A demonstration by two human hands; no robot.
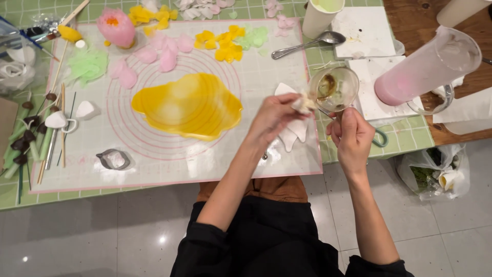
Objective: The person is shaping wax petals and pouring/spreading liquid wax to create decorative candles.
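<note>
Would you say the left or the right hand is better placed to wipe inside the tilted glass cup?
Probably the left hand: it pinches a white wad at the glass cup rim, while the right hand grips the cup from below.

We see both forearms bare, sleeves pushed up to the elbows, reaching forward and away from the body. Our left hand (277, 117) is raised with the wrist bent, its fingertips pinched together at the far right edge of the hand; they seem closed on something small and pale, though motion blur hides the grip. Our right hand (352, 137) sits just beside it, knuckles up, fingers curled into a closed grip, thumb pointing away from us.
</note>
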